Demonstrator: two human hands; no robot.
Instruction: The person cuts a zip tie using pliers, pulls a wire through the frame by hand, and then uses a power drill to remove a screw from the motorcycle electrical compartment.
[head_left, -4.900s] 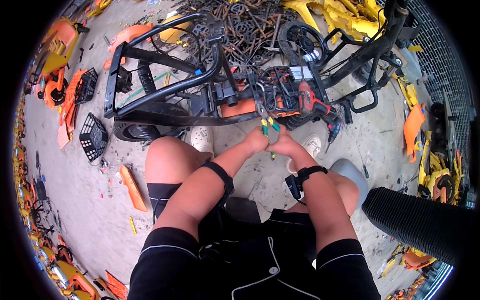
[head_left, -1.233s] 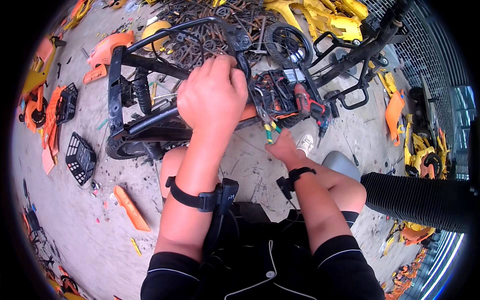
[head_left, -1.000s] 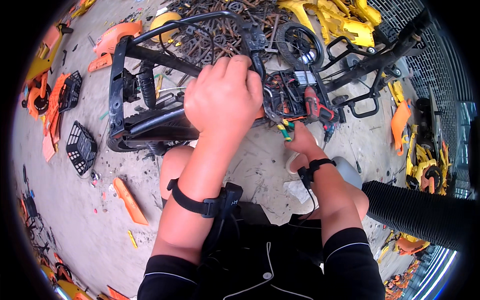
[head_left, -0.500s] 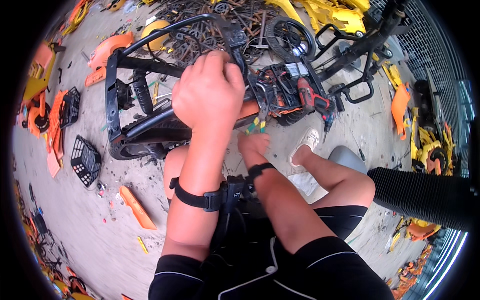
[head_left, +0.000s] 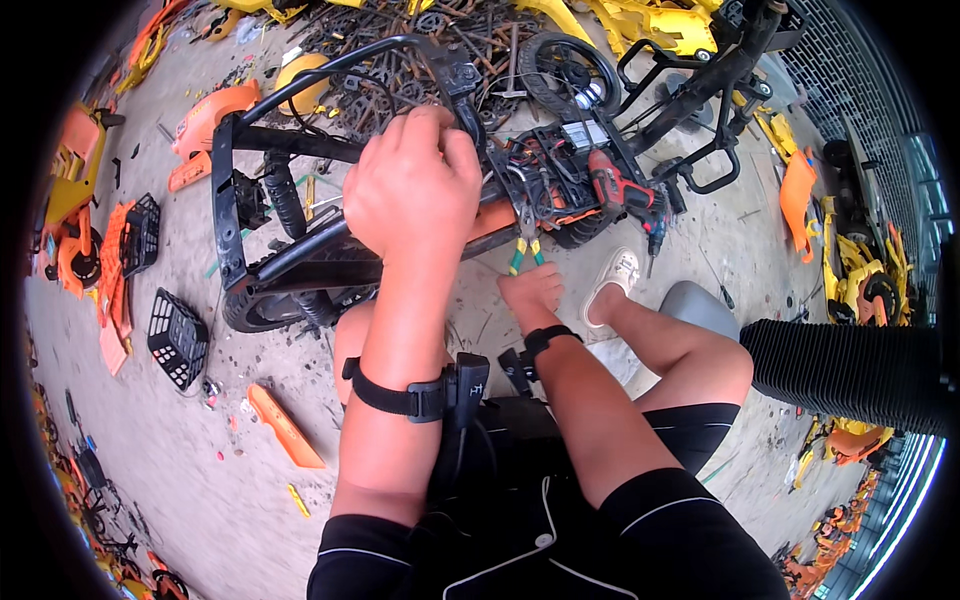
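My left hand [head_left: 412,185] is closed above a black vehicle frame [head_left: 310,262]. Its curled fingers face away, so whatever they hold is hidden. Lower and to the right, my right hand [head_left: 533,290] is closed at the handle ends of pliers [head_left: 527,245] with green and yellow grips. The handles are spread, and the jaws point away from me into the frame, beside a battery bay full of wires [head_left: 545,170]. A red and black cordless drill [head_left: 622,188] lies on the right side of that bay. An orange part [head_left: 495,217] shows along the frame.
A heap of rusty metal parts [head_left: 430,75] and a small wheel [head_left: 568,75] lie beyond the frame. Black baskets [head_left: 178,338] and an orange panel [head_left: 285,425] are on the left floor. A ribbed black hose [head_left: 840,375] runs at the right, near my shoe [head_left: 615,285].
My right hand has moved a little to the right, and the pliers' handles have swung slightly the same way. My left hand stays nearly in place, still closed. The view has shifted slightly.
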